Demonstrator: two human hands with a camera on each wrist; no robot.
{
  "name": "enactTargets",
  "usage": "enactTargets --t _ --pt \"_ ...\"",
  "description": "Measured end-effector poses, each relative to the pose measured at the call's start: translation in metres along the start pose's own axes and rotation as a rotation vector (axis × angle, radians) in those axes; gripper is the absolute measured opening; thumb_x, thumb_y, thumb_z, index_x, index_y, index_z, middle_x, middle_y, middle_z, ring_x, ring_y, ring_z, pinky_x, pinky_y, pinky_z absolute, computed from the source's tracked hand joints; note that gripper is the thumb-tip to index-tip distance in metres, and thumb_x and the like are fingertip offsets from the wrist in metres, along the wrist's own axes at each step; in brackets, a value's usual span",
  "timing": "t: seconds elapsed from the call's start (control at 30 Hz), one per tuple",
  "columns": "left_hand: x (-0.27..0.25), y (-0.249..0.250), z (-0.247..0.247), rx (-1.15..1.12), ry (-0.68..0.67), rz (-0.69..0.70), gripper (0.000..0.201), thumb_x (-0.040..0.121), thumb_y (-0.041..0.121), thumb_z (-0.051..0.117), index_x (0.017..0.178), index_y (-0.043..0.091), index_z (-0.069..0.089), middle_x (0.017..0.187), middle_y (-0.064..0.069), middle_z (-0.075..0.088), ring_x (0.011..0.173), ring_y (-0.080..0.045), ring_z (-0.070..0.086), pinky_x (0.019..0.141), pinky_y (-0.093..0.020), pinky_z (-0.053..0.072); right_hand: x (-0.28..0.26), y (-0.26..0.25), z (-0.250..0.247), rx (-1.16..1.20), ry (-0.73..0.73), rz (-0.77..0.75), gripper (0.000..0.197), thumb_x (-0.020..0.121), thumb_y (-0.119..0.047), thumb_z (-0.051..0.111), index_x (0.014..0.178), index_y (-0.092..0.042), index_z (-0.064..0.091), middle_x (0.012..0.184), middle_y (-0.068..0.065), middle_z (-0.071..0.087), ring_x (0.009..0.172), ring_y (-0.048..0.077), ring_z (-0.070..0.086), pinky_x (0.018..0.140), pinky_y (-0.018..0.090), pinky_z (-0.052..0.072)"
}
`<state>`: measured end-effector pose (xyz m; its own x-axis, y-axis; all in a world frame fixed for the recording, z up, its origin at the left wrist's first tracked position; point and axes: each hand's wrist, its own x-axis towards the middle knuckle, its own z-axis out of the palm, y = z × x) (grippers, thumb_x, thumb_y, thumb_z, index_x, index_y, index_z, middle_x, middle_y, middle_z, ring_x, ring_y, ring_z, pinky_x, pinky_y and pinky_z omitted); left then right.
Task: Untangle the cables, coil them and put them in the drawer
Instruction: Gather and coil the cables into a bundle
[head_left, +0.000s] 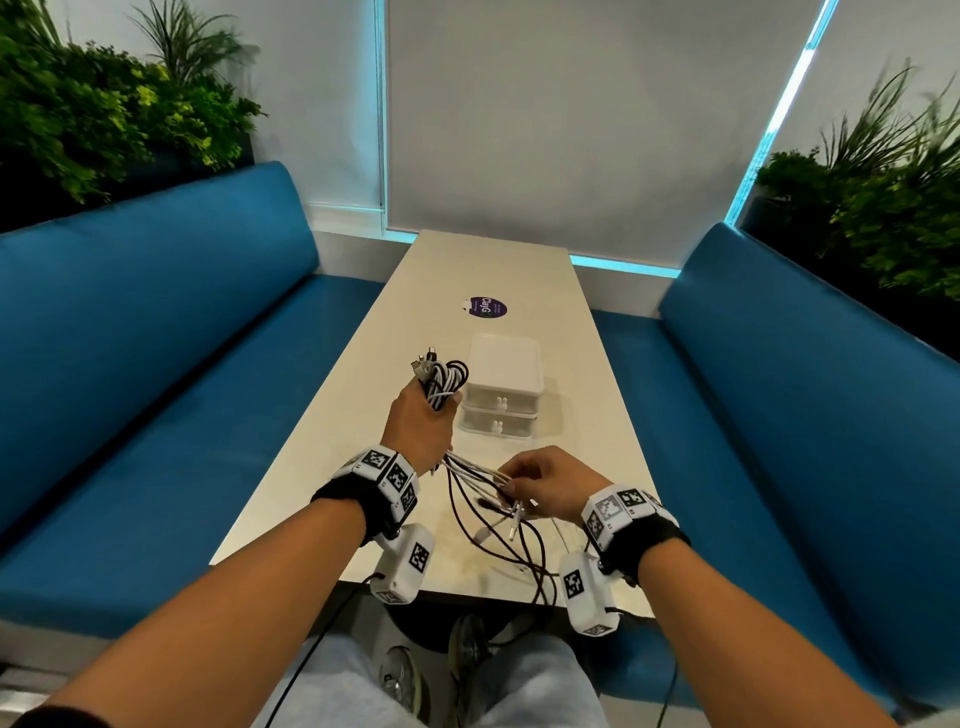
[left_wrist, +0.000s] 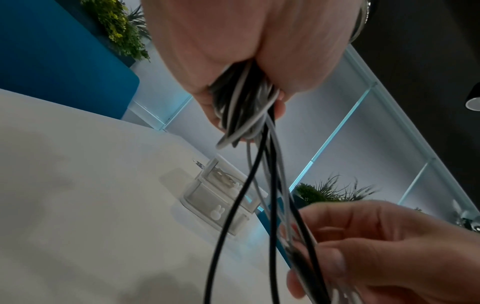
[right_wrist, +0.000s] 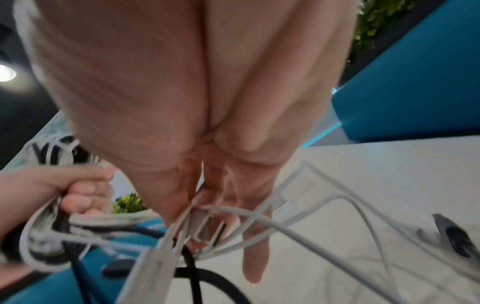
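- Left hand (head_left: 422, 422) raised over the table (head_left: 363, 415), fist wrapped round a bundle of black and white cables (head_left: 441, 382); plug ends stick out the top.
- Strands run from under that fist toward 4 o'clock into the right hand (head_left: 545, 480), whose fingertips pinch several white and dark strands.
- Loose tails drape over the near table edge at 6 o'clock.
- White two-drawer box (head_left: 503, 395) sits just right of the left hand, at its 3 o'clock. Both drawers look closed.
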<state>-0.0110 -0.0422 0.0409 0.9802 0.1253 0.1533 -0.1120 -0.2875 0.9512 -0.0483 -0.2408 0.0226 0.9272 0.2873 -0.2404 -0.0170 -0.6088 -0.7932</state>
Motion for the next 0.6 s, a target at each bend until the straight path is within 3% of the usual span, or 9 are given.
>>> enactTargets --t 0.1,0.17,0.23,0.3,0.37,0.47,0.53,0.6 --pt "-0.002 0.004 0.005 0.025 -0.025 0.040 0.009 0.095 0.023 0.058 0.103 0.024 0.056 0.085 -0.008 0.067 0.070 -0.031 0.063 0.071 -0.043 0.058 0.003 -0.006 0.001 -0.256 0.080 -0.017 0.016 0.083 -0.014 0.061 0.096 -0.022 0.064 0.098 -0.001 0.066 0.086 0.020 0.065 0.080 0.038 0.059" --pt "-0.004 0.009 0.008 0.041 -0.040 0.073 0.010 0.095 0.020 0.057 0.105 0.021 0.057 0.092 -0.003 0.068 0.081 -0.030 0.064 0.079 -0.041 0.056 0.003 -0.010 0.003 -0.379 0.113 0.016 0.018 0.079 -0.015 0.063 0.096 -0.022 0.061 0.099 -0.001 0.063 0.086 0.021 0.064 0.076 0.037 0.058" --pt "-0.005 0.012 0.009 0.037 -0.047 0.102 0.010 0.096 0.016 0.057 0.106 0.016 0.057 0.092 0.002 0.065 0.083 -0.025 0.062 0.079 -0.032 0.051 0.003 -0.008 0.003 -0.378 0.111 0.075 0.014 0.081 -0.019 0.063 0.095 -0.019 0.059 0.097 0.002 0.064 0.082 0.022 0.067 0.072 0.037 0.060" --pt "-0.007 0.012 0.007 0.028 -0.044 0.101 0.010 0.096 0.016 0.057 0.106 0.016 0.056 0.089 0.005 0.063 0.081 -0.021 0.060 0.078 -0.029 0.049 0.003 -0.006 0.005 -0.415 0.076 0.138 0.013 0.084 -0.025 0.060 0.095 -0.021 0.056 0.093 0.001 0.068 0.078 0.020 0.070 0.075 0.039 0.060" --pt "-0.006 0.012 0.008 0.027 -0.036 0.088 0.012 0.095 0.019 0.058 0.107 0.019 0.057 0.089 0.004 0.064 0.081 -0.025 0.063 0.079 -0.037 0.055 0.003 -0.007 0.008 -0.398 0.078 0.182 0.014 0.085 -0.026 0.058 0.097 -0.021 0.052 0.092 0.003 0.069 0.076 0.021 0.071 0.072 0.037 0.060" --pt "-0.006 0.014 0.013 0.030 -0.023 0.053 0.017 0.093 0.025 0.059 0.109 0.026 0.056 0.096 -0.001 0.068 0.077 -0.030 0.067 0.072 -0.048 0.059 0.006 -0.006 0.013 -0.481 0.133 0.175 0.011 0.084 -0.021 0.057 0.095 -0.019 0.055 0.096 0.006 0.066 0.087 0.026 0.066 0.068 0.031 0.052" --pt "-0.004 0.019 0.013 0.013 0.004 0.054 0.019 0.093 0.026 0.060 0.111 0.025 0.056 0.097 -0.003 0.069 0.078 -0.032 0.067 0.071 -0.049 0.059 0.008 -0.004 0.014 -0.482 0.172 0.173 0.007 0.085 -0.017 0.056 0.092 -0.020 0.056 0.097 0.008 0.066 0.089 0.028 0.064 0.071 0.031 0.051" --pt "-0.001 0.024 0.010 -0.013 0.035 0.055 0.020 0.094 0.024 0.060 0.114 0.021 0.057 0.096 -0.005 0.069 0.078 -0.032 0.067 0.074 -0.048 0.059 0.007 -0.003 0.012 -0.411 0.208 0.190 0.012 0.089 -0.025 0.058 0.098 -0.022 0.051 0.098 0.008 0.064 0.083 0.028 0.066 0.074 0.037 0.057"
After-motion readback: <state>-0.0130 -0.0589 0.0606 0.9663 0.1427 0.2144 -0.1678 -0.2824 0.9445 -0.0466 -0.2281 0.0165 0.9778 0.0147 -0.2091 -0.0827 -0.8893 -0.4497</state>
